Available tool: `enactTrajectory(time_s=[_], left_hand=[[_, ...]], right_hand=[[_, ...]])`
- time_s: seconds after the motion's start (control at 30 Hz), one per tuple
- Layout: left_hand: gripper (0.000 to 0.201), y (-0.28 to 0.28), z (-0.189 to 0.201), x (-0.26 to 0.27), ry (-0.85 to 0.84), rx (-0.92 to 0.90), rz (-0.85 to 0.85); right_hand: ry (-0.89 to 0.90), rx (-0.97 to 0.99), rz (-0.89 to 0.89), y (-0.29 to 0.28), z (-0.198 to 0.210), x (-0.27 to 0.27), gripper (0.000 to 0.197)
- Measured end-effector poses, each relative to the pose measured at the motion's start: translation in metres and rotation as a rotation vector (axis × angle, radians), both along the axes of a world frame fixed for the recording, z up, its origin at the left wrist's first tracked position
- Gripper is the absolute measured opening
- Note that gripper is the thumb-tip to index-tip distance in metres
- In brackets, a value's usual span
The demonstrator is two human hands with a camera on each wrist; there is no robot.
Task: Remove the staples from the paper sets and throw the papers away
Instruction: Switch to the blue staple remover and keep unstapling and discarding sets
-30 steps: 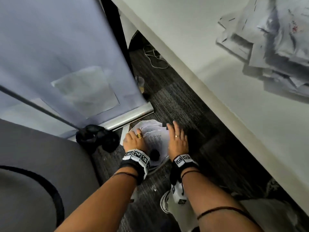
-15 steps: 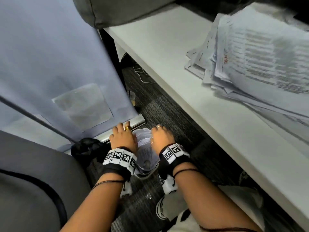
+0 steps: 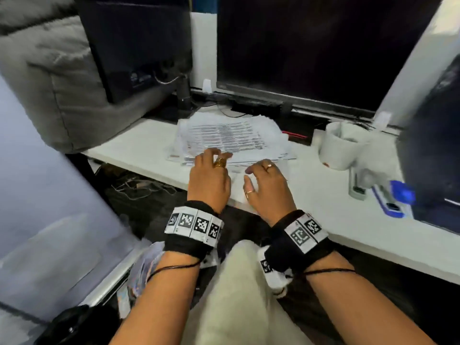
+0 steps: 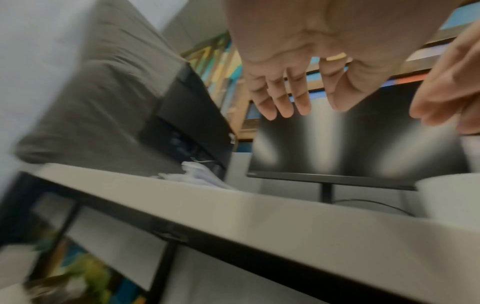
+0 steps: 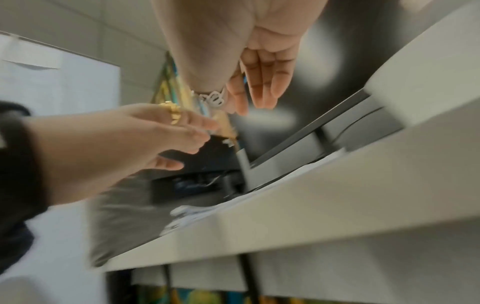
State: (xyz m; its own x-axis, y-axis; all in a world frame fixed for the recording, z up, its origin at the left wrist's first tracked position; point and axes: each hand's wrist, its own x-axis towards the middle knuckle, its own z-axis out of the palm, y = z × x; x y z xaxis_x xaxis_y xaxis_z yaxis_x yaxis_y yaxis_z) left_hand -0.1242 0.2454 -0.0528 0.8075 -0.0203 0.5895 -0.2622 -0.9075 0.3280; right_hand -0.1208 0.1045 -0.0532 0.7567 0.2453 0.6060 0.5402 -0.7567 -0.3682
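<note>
A loose stack of printed paper sets (image 3: 236, 138) lies on the white desk (image 3: 139, 145) in front of the monitors. My left hand (image 3: 211, 170) hovers at the stack's near edge, fingers loosely bent and empty; in the left wrist view the fingers (image 4: 283, 102) hang straight and hold nothing. My right hand (image 3: 266, 183) is beside it over the desk edge, fingers relaxed and spread, also empty (image 5: 259, 90). The paper stack (image 4: 200, 176) shows low over the desk edge from the wrists. A staple remover (image 3: 358, 185) lies to the right on the desk.
A white mug (image 3: 341, 145) stands right of the papers, with a blue stapler (image 3: 393, 197) nearer the edge. Two dark monitors (image 3: 311, 46) stand behind. A grey cushion (image 3: 49, 83) sits at the desk's left end. Crumpled papers (image 3: 142, 270) lie low by my left forearm.
Both hands have let go of the crumpled papers down by the floor and risen to the desk. My view has swung up from the floor to the paper stack.
</note>
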Motion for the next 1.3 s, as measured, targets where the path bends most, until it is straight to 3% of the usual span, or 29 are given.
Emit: enactTrajectory(time_s=[0.1, 0.23, 0.37, 0.5, 0.67, 0.8, 0.93, 1.1, 1.23, 1.3], left_hand=[[0.048, -0.067, 0.007, 0.004, 0.135, 0.115, -0.165], [0.051, -0.151, 0.004, 0.005, 0.252, 0.287, -0.349], [0.053, -0.205, 0.002, 0.008, 0.31, 0.435, -0.454], [0.051, -0.232, 0.01, 0.016, 0.303, 0.503, -0.503], [0.055, -0.245, 0.02, 0.028, 0.277, 0.575, -0.564], [0.055, -0.252, 0.02, 0.029, 0.263, 0.372, -0.669], [0.048, -0.249, 0.031, 0.024, 0.147, 0.166, -0.72], [0.043, -0.219, 0.044, 0.027, 0.211, 0.08, -0.773], [0.043, -0.176, 0.047, 0.035, 0.311, 0.16, -0.615], [0.045, -0.154, 0.041, 0.037, 0.346, 0.22, -0.517]], right_hand=[[0.07, 0.023, -0.302, -0.086, 0.007, -0.004, 0.019], [0.143, -0.099, -0.702, -0.18, 0.013, -0.01, 0.024], [0.243, -0.09, -0.83, -0.224, 0.007, -0.008, 0.035], [0.357, 0.089, -0.754, -0.24, -0.004, -0.005, 0.036], [0.234, 0.33, -0.758, -0.242, -0.009, -0.018, 0.034], [0.153, 0.306, -0.746, -0.239, -0.005, -0.043, 0.032], [0.092, 0.239, -0.555, -0.233, 0.012, -0.06, 0.033], [0.114, 0.224, -0.35, -0.203, 0.028, -0.057, 0.032], [0.238, 0.27, -0.226, -0.169, 0.027, -0.04, 0.044], [0.301, 0.41, -0.162, -0.153, 0.02, -0.027, 0.052]])
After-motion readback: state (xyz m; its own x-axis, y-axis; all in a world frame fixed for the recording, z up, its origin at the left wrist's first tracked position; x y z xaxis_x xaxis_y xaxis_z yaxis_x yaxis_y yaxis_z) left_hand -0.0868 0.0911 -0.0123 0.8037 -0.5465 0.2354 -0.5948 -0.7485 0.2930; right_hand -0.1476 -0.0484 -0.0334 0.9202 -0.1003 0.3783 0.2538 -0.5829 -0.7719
